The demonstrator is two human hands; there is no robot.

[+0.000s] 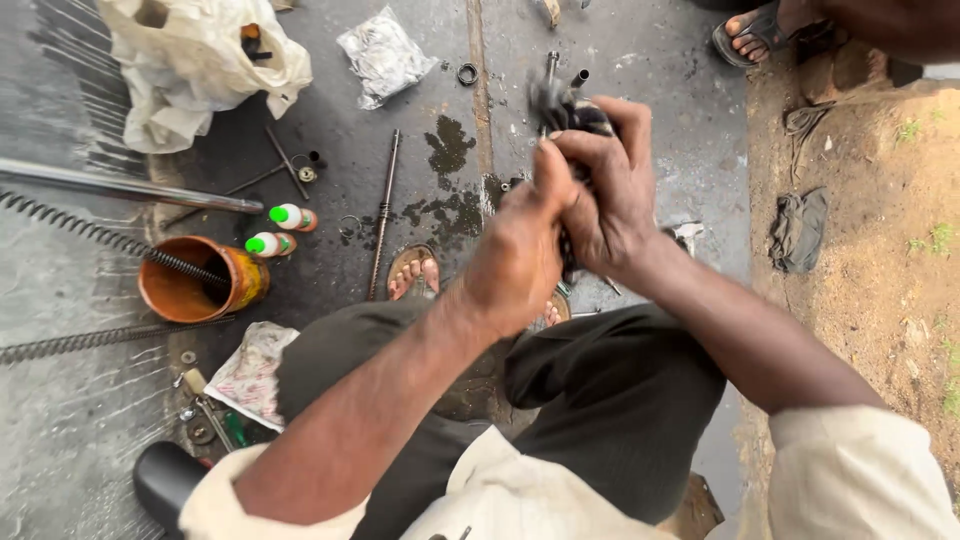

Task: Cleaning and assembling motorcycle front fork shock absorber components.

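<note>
My left hand (520, 250) and my right hand (610, 190) are clasped together in front of me over a dark greasy rag (565, 110), which sticks out blurred above the fingers. Both hands are closed on the rag; anything wrapped inside it is hidden. I squat on a wet concrete floor (640, 60), in dark trousers, my sandalled foot (414, 272) showing below the hands.
An orange can (200, 285) holds a coil spring (100, 235). Beside it lie two small green-capped bottles (282, 230), a long metal rod (384, 210), a steel tube (120, 186), a white plastic bag (190, 60) and a foil packet (385, 55). Another person's sandalled foot (748, 32) is at top right beside bare earth (870, 230).
</note>
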